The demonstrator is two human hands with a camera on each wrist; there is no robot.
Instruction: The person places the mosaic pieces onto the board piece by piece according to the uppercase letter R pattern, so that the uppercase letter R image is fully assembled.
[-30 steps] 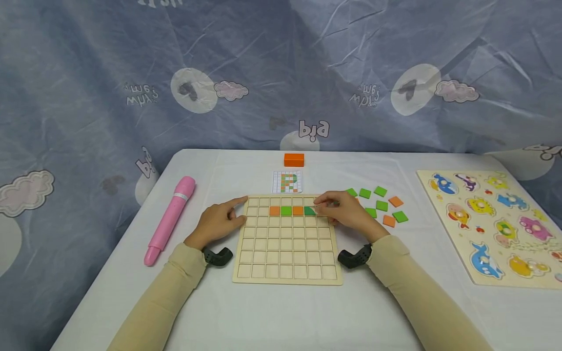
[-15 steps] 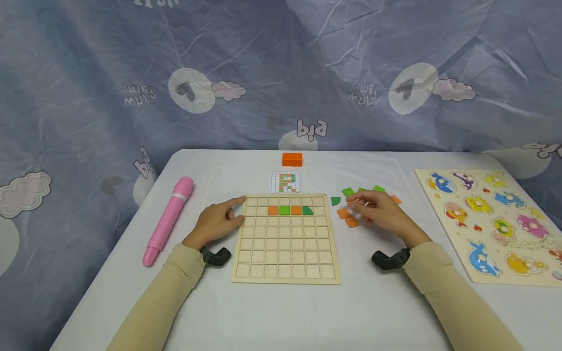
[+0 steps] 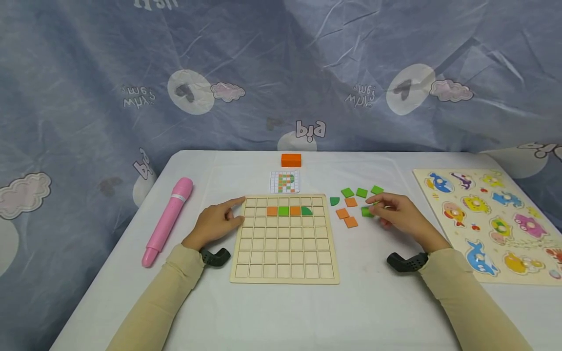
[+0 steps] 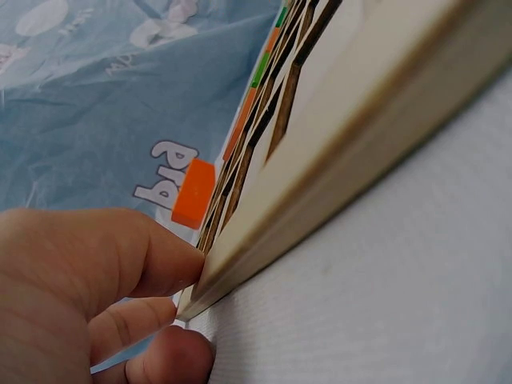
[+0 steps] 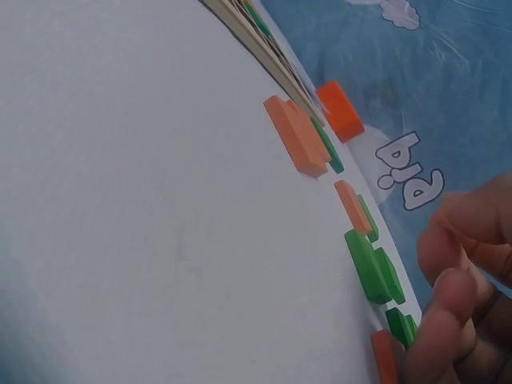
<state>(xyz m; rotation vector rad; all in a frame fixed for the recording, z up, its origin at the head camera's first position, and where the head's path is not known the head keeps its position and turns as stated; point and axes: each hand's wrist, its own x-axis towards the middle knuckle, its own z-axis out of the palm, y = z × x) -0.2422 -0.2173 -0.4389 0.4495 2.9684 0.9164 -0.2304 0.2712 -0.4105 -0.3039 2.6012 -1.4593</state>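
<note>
A wooden grid board (image 3: 285, 243) lies in front of me, with orange and green square tiles and a dark green quarter-round tile (image 3: 306, 211) in its second row. My left hand (image 3: 213, 224) touches the board's upper left edge with index finger and thumb; the left wrist view has those fingertips at its corner. To the right of the board, my right hand (image 3: 401, 217) is over the loose tiles, fingers loosely bent and nothing visible between them. A green square tile (image 3: 367, 211) shows just beyond its fingertips. Several orange and green tiles (image 5: 368, 268) lie beside that hand in the right wrist view.
Behind the board lie a pattern card (image 3: 284, 182) and an orange block (image 3: 291, 160). A pink microphone-like stick (image 3: 167, 224) is at the left. On the right is a picture puzzle board (image 3: 487, 224), close to the right forearm. A patterned cloth (image 3: 263, 58) hangs behind the table.
My right hand has left the quarter-round tile in the board's second row and moved right across the loose tiles, uncovering orange and green ones. The left hand has stayed at the board's edge.
</note>
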